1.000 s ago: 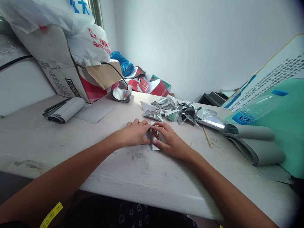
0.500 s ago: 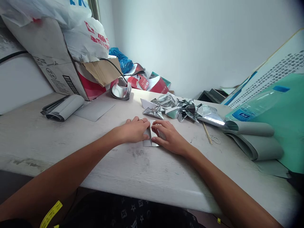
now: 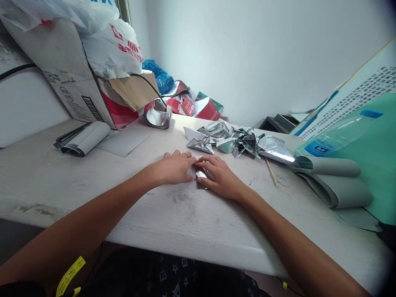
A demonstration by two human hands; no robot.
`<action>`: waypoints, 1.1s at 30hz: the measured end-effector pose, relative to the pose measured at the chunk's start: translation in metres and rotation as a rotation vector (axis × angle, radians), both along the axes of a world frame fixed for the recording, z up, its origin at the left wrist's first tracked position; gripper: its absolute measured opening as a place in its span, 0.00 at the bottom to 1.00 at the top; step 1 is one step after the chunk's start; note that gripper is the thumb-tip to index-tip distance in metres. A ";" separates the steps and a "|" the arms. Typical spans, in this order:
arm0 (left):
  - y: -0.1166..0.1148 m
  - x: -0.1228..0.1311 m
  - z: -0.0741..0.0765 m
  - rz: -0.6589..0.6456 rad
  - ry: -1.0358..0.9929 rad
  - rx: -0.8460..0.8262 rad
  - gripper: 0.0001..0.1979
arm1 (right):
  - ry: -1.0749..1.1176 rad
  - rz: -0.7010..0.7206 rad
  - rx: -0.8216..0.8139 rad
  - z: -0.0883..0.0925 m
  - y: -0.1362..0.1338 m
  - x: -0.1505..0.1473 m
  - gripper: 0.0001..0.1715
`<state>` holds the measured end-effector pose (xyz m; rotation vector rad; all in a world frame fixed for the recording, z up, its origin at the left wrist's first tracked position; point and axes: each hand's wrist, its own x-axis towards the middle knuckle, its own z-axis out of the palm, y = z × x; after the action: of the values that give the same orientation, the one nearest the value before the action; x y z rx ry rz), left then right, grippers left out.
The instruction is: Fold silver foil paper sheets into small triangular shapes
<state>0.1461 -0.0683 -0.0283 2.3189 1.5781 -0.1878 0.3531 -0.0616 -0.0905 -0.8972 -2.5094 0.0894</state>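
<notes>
A small piece of folded silver foil paper (image 3: 202, 184) lies on the table, mostly covered by my right hand (image 3: 220, 176). The fingers of that hand curl over its far edge and the thumb rests on its near part, so it is held against the tabletop. My left hand (image 3: 175, 169), with a ring on one finger, lies just left of the paper. Its thumb and forefinger are apart, their tips close to the paper's left edge; whether they touch it I cannot tell. Beyond my hands is a pile of folded silver foil pieces (image 3: 241, 141).
At the left are a folded grey sheet stack (image 3: 88, 138), a flat sheet (image 3: 125, 141) and a cardboard box (image 3: 69, 88) under plastic bags (image 3: 113, 49). To the right are a thin stick (image 3: 271, 172), rubber bands (image 3: 282, 180), a rolled grey stack (image 3: 340, 183) and a plastic bottle (image 3: 343, 134).
The paper's left part, grey between my hands before, no longer shows clearly; the visible part under my right hand now looks shiny silver. Both hands stay nearly in place.
</notes>
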 end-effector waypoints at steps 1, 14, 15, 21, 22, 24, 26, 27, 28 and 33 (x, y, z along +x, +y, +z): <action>0.000 0.000 -0.001 0.002 -0.003 0.002 0.25 | -0.003 -0.010 -0.004 0.000 0.000 0.000 0.19; 0.003 -0.003 0.005 0.017 0.004 -0.024 0.24 | -0.037 -0.063 -0.095 0.003 0.002 -0.002 0.20; 0.003 -0.004 0.005 0.016 0.005 -0.027 0.24 | -0.035 -0.057 -0.090 0.003 0.002 -0.002 0.20; 0.004 -0.003 0.003 -0.001 0.004 -0.004 0.22 | -0.032 -0.038 -0.085 0.004 0.002 -0.003 0.19; 0.005 -0.004 0.002 -0.005 0.004 -0.002 0.22 | -0.034 -0.040 -0.087 0.004 0.001 -0.004 0.19; 0.006 -0.004 0.001 -0.014 0.001 0.000 0.22 | -0.043 -0.042 -0.086 0.005 0.001 -0.004 0.19; 0.008 -0.006 0.000 -0.017 0.002 -0.005 0.22 | -0.056 -0.040 -0.083 0.005 0.001 -0.005 0.18; 0.008 -0.007 -0.001 -0.018 0.004 -0.008 0.23 | -0.059 -0.043 -0.083 0.005 0.001 -0.005 0.19; 0.009 -0.007 -0.001 -0.018 0.008 -0.013 0.23 | -0.061 -0.046 -0.084 0.005 0.001 -0.005 0.19; 0.008 -0.008 -0.001 -0.021 0.011 -0.022 0.25 | -0.056 -0.057 -0.081 0.002 0.002 -0.005 0.19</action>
<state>0.1379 -0.0602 -0.0293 2.3221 1.5501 -0.2215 0.3486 -0.0595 -0.0881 -1.0164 -2.5454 0.1498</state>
